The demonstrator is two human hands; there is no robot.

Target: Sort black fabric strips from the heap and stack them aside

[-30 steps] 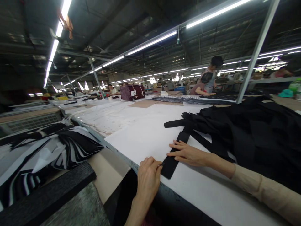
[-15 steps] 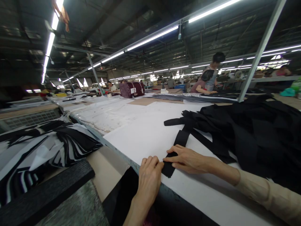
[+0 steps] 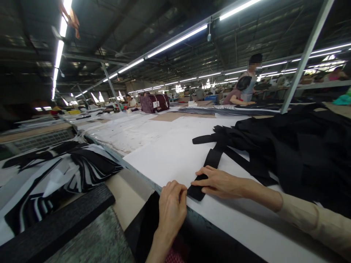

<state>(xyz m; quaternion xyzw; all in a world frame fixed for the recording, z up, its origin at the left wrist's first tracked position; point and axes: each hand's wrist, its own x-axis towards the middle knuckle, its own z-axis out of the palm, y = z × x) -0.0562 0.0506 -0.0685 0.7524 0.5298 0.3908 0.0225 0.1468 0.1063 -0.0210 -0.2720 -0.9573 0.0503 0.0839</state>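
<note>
A black fabric strip lies at a slant on the white-covered table, its near end close to the table edge. My right hand rests on this strip with fingers stretched out and apart, pressing it against the surface. Just left of the strip's near end is my left hand, its fingers curled and the thumb and forefinger pinched together. Whatever that pinch holds, if anything, is too small to make out. To the right, a big heap of black fabric strips covers the table, with several loose ends reaching toward my hands.
Striped black-and-white fabric pieces are stacked at the left, beside a dark padded bar. Farther back stand maroon bundles. A metal post rises at the right. Two co-workers are beyond the table.
My left hand has drawn slightly left from the strip's edge, its thumb and forefinger now pinched. My right hand stays on the strip. The view has shifted slightly.
</note>
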